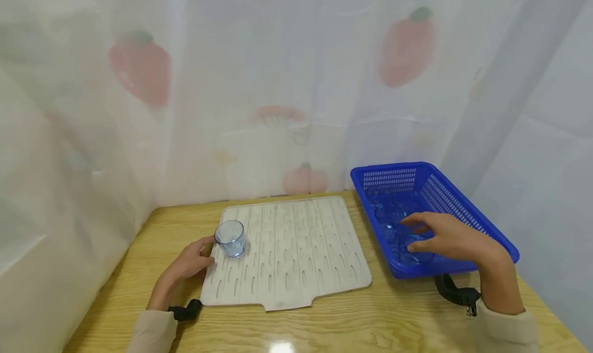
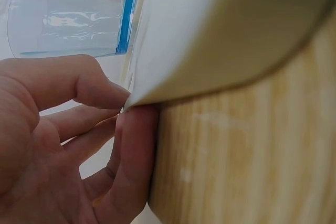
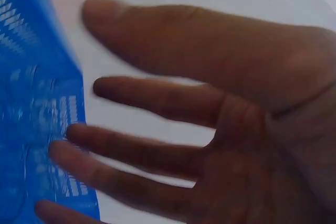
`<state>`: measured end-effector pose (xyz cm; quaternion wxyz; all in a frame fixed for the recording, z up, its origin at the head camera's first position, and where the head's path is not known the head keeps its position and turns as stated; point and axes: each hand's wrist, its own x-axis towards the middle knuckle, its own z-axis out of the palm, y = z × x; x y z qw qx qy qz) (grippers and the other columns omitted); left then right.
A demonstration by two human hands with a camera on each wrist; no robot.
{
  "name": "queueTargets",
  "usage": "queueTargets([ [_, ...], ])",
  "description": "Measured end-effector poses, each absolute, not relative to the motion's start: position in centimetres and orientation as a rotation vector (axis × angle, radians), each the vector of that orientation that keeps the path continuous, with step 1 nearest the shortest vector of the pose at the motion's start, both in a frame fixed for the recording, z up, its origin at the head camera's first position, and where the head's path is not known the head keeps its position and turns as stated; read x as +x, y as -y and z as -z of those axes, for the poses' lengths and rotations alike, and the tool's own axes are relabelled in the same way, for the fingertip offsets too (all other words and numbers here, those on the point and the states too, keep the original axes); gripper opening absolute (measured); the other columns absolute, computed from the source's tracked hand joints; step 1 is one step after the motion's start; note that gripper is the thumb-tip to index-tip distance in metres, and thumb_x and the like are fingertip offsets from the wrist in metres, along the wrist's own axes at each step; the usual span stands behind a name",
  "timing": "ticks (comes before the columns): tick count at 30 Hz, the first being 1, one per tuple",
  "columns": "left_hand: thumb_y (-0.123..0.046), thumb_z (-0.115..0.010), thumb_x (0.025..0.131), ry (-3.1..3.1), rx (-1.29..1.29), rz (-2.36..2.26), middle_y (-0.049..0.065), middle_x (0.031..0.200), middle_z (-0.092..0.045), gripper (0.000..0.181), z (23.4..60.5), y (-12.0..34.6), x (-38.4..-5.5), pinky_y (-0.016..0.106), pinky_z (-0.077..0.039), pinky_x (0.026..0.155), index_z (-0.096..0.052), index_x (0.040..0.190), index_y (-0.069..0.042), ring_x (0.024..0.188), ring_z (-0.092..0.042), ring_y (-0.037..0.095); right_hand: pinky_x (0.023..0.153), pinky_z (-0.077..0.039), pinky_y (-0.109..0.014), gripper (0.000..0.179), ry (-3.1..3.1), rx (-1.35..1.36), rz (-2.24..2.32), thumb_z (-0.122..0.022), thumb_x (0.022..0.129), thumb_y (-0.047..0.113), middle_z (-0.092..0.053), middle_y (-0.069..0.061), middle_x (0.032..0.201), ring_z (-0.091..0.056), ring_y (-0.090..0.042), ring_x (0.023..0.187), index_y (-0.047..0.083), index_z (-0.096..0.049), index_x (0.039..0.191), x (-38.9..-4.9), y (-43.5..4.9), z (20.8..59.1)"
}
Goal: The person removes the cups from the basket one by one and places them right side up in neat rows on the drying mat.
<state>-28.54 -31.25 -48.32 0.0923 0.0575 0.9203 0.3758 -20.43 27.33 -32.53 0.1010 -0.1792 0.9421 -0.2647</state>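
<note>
Near the left edge of the mat (image 1: 301,250), about halfway along it, one glass (image 1: 230,240) stands upright with its mouth up. The mat lies flat on the tabletop (image 1: 333,324), left of the middle. The other glasses (image 1: 386,209) are in the blue basket (image 1: 447,194) on the right side of the tabletop. They look mixed together, so I cannot count them.

It looks as if the job has only just begun: one glass is on the mat, and the ones in the basket seem to be what is left. The right hand (image 1: 449,237) is over the front part of the basket. Its fingers are spread and a little bent, with nothing in them. The left hand (image 1: 187,263) is by the mat's left edge, just beside the glass. Its fingers are bent and seem to pinch that edge.

The mat has lots of bare room to the right of the glass, all the way to its right edge. Only a thin strip of tabletop lies between the mat and the basket. The basket's right corner is near the right edge of the tabletop, and the curtain (image 1: 301,59) hangs close behind. The front has more open room.
</note>
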Motion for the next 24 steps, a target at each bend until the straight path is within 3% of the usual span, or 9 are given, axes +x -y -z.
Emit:
queueTargets([
  [5,-0.009,-0.061,0.086,-2.743,0.158,-1.083,0.024,0.152,-0.032,0.065,48.3,31.4,-28.6,0.063,-0.032,0.108,-0.037,0.146,-0.003,0.139,-0.030,0.043,0.076,-0.054,-0.046,0.068,-2.817,-0.479,0.634,-0.073,0.080,0.043,-0.061,-0.019,0.122,-0.060,-0.036,0.106,0.003,-0.054,0.131,-21.0,-27.9,33.2],
  [8,-0.010,-0.061,0.086,-2.731,0.151,-1.081,0.024,0.153,-0.031,0.065,48.3,31.4,-28.6,0.064,-0.031,0.108,-0.036,0.146,-0.003,0.139,-0.029,0.043,0.075,-0.054,-0.047,0.069,-2.814,-0.419,0.605,-0.076,0.077,0.043,-0.061,-0.021,0.121,-0.059,-0.038,0.107,0.006,-0.055,0.132,-21.3,-28.1,33.6],
  [15,-0.009,-0.061,0.087,-2.734,0.166,-1.095,0.024,0.152,-0.033,0.064,48.1,31.2,-28.6,0.046,-0.045,0.095,-0.037,0.146,-0.003,0.123,-0.041,0.035,0.074,-0.053,-0.049,0.072,-2.792,-0.339,0.537,-0.080,0.073,0.039,-0.057,-0.027,0.127,-0.057,-0.044,0.109,0.009,-0.054,0.133,-21.8,-27.9,34.3],
  [18,-0.008,-0.060,0.086,-2.735,0.171,-1.102,0.025,0.151,-0.033,0.064,48.1,31.2,-28.6,0.044,-0.047,0.093,-0.037,0.146,-0.002,0.122,-0.042,0.035,0.075,-0.052,-0.049,0.073,-2.799,-0.316,0.485,-0.081,0.072,0.040,-0.052,-0.029,0.132,-0.054,-0.046,0.112,0.010,-0.054,0.133,-22.1,-27.8,34.5],
  [24,-0.005,-0.059,0.086,-2.684,0.149,-1.182,0.026,0.149,-0.035,0.064,48.2,31.2,-28.4,0.038,-0.056,0.074,-0.036,0.146,-0.002,0.111,-0.052,0.035,0.078,-0.051,-0.052,0.073,-2.784,-0.258,0.437,-0.080,0.072,0.040,-0.044,-0.034,0.139,-0.046,-0.055,0.119,0.013,-0.053,0.135,-22.2,-27.6,35.0],
])
